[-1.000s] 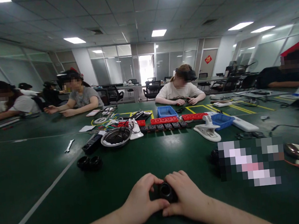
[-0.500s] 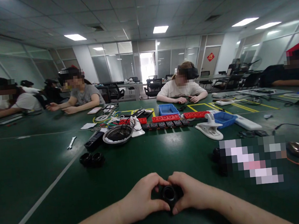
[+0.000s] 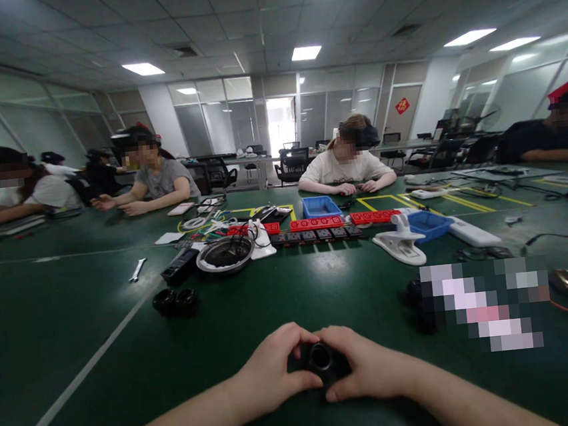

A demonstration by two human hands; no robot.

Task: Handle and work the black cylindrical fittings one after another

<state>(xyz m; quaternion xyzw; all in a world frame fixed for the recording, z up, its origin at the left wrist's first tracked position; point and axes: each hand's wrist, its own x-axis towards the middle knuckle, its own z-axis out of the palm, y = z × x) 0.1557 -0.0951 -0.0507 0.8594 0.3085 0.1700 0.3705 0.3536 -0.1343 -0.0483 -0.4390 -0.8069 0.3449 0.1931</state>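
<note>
Close in front of me, a small black round part with a hollow centre sits between my two hands. My left hand curls round its left side, thumb below and index finger above. From the other side my right hand grips it, with the thumb at the lower edge and fingers over the top. The fingertips of both hands nearly meet above the part, and its underside is hidden. Two black round parts stand side by side on the green table farther left. More black parts lie to the right.
A wrench lies at the left. Farther back are a metal bowl with dark cable, red power strips, a white clip base and blue trays. A person sits opposite; others sit at both sides.
Both hands have shifted slightly, and the black part's opening has moved a little upward in view. The view itself has drifted slightly; the grip stays on the part.
</note>
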